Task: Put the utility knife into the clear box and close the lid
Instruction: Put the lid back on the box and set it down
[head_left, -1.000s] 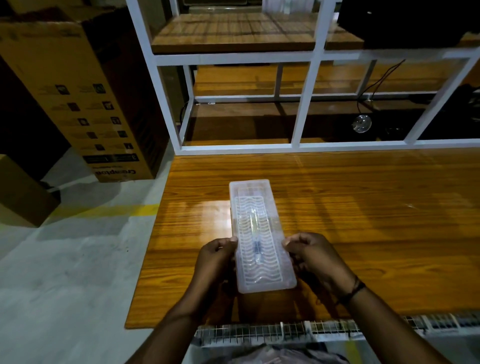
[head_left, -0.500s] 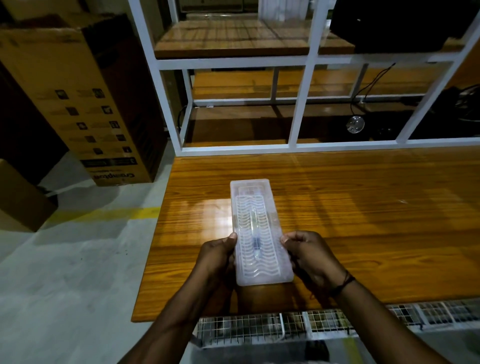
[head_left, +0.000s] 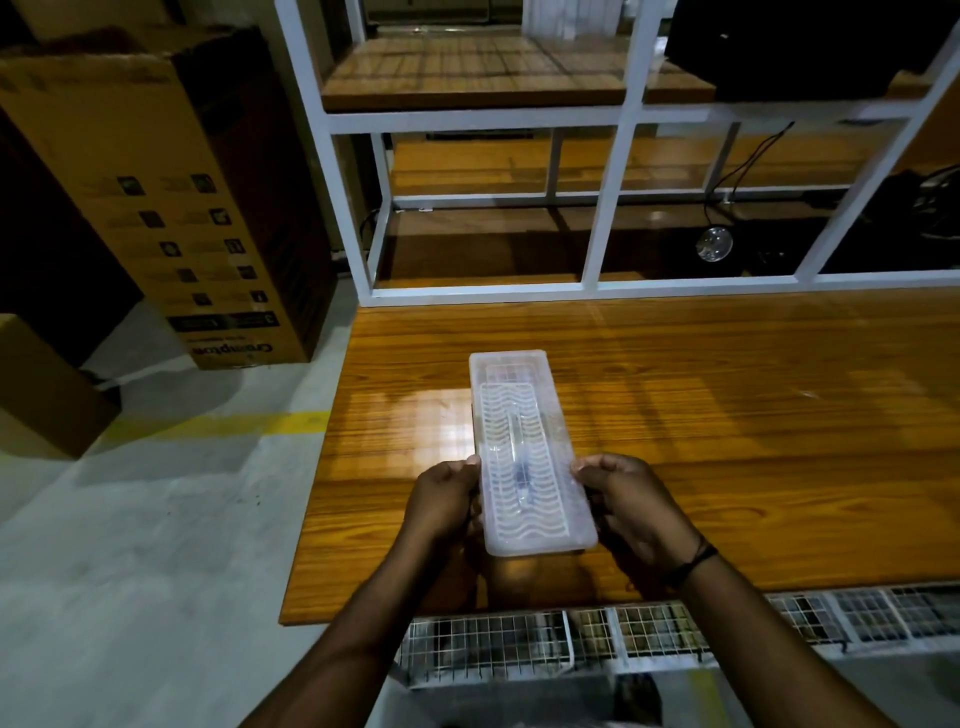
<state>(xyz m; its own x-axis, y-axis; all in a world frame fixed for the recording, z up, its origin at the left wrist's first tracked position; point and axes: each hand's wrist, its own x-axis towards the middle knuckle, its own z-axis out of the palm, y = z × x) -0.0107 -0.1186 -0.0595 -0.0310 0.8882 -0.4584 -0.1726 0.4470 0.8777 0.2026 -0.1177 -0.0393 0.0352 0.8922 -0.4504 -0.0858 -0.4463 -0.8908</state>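
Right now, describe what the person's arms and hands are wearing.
Both forearms are bare, with no sleeves in view. The left hand wears nothing: no glove, ring or band shows. The right hand is also ungloved, and a thin dark band, like a cord bracelet, circles its wrist. No watch or markings show on either arm.

Wooden table (head_left: 727, 426), glossy orange-brown grain, stood against a white metal shelving frame (head_left: 608, 208). One item lay on it: a long clear box (head_left: 524, 415), lid shut, lengthwise near the left front corner.
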